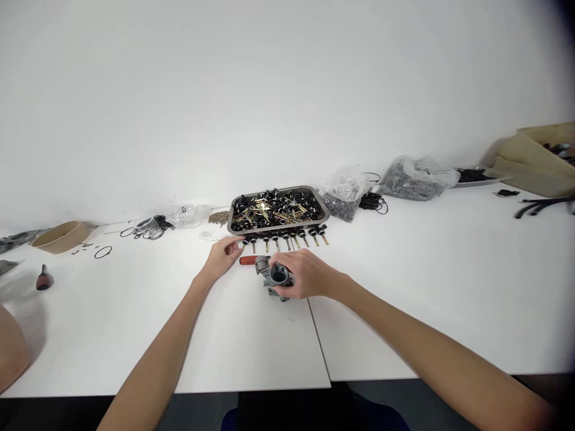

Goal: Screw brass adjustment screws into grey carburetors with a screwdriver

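Observation:
My right hand (305, 274) is closed around a grey cast-metal part (275, 277) with a round bore, held just above the white table (404, 299). My left hand (222, 255) reaches forward, its fingertips pinching at the leftmost piece in a row of black-capped brass screws (287, 237) lined up in front of a metal tray (233, 222). The tray is full of several black and brass parts. A tool with an orange-red handle (247, 260) lies between my two hands, touching the grey part.
Plastic bags of small dark parts (344, 194) (415, 179) and a pile of small brass pieces (218, 217) lie behind and beside the tray. Black O-rings (103, 252), a tan bowl (60, 236) and a small red-handled tool (44, 279) are at left. Cardboard box (539, 155) far right.

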Available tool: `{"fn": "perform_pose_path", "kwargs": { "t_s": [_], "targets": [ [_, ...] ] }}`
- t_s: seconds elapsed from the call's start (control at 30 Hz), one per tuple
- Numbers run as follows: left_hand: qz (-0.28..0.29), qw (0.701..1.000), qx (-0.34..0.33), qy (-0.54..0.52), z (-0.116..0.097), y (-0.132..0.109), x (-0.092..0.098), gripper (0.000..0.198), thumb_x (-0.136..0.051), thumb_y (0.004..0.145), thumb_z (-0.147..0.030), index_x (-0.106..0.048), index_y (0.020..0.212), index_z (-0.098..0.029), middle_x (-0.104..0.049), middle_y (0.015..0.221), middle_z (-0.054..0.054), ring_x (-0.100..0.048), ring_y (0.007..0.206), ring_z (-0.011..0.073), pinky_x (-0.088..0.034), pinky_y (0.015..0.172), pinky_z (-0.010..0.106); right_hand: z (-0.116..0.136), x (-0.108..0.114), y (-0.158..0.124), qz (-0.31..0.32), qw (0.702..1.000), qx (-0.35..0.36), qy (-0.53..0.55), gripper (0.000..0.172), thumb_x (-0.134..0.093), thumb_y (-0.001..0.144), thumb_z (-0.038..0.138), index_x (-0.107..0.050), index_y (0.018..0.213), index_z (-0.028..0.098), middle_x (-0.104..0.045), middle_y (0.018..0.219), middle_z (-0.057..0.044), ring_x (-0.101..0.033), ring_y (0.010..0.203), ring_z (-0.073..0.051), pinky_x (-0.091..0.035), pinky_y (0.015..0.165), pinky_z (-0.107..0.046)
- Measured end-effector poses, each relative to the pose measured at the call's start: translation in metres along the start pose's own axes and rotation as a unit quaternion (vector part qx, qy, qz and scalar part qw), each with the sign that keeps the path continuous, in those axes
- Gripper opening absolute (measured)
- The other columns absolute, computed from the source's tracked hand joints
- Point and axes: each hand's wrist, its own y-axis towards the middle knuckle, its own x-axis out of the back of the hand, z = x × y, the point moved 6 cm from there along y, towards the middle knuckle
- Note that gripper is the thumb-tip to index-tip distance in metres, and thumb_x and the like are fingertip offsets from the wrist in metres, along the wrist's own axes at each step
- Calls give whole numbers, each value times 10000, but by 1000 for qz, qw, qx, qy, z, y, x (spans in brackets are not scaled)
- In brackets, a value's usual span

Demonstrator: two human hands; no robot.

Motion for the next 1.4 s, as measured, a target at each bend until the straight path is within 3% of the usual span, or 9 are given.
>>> {"fn": "perform_pose_path", "kwargs": {
  "t_s": [0.13,0.33,0.7,0.87,1.1,1.23,1.4],
  "targets": [
    [11,999,-19,24,2,4,-3,410,-612,786,-340,-670,1169,-208,-553,732,4,-406,616,99,-347,652,260,2,1,1,-2,1000,0,2,272,-649,743,313,-513,939,182,-541,648,56,-380,501,-76,-273,505,-208],
    [17,1000,-6,17,0,5,-2,367,-621,774,-333,-665,1106,-184,-542,707,-7,-411,602,97,-342,619,253,1,1,2,4,1000,-12,2,282,-651,732,313,-513,943,185,-566,667,47,-419,524,-88,-282,520,-215],
    [-32,999,16,14,-1,2,2,233,-705,705,-334,-647,868,-178,-552,673,-10,-418,584,91,-346,594,250,1,0,0,2,1000,-4,0,280,-658,756,324,-512,948,183,-567,662,54,-410,513,-77,-278,502,-208],
    [-58,998,24,10,-2,-1,7,220,-688,727,-330,-662,883,-177,-506,578,-27,-408,556,93,-348,594,254,2,-1,0,5,1000,0,-2,294,-670,751,320,-504,953,186,-571,678,53,-396,515,-71,-283,503,-205],
    [-81,996,-20,-3,-2,-1,10,221,-702,725,-353,-671,848,-172,-625,996,57,-498,616,68,-418,625,258,1,-2,0,9,1000,-4,2,287,-666,750,309,-511,954,180,-592,682,38,-427,530,-87,-291,509,-212],
    [-89,996,-24,-8,1,0,15,229,-710,725,-365,-681,840,-169,-613,1044,68,-516,629,63,-435,621,251,1,-2,0,11,1000,-6,4,278,-665,749,303,-514,947,181,-598,682,36,-445,536,-91,-295,513,-215],
    [-132,991,-8,-14,-2,-1,34,277,-748,690,-385,-669,818,-153,-621,1092,84,-545,647,66,-463,631,251,-1,-3,-2,15,1000,-13,4,283,-667,751,312,-523,955,178,-616,700,26,-452,536,-94,-281,505,-222]
  ]
}}
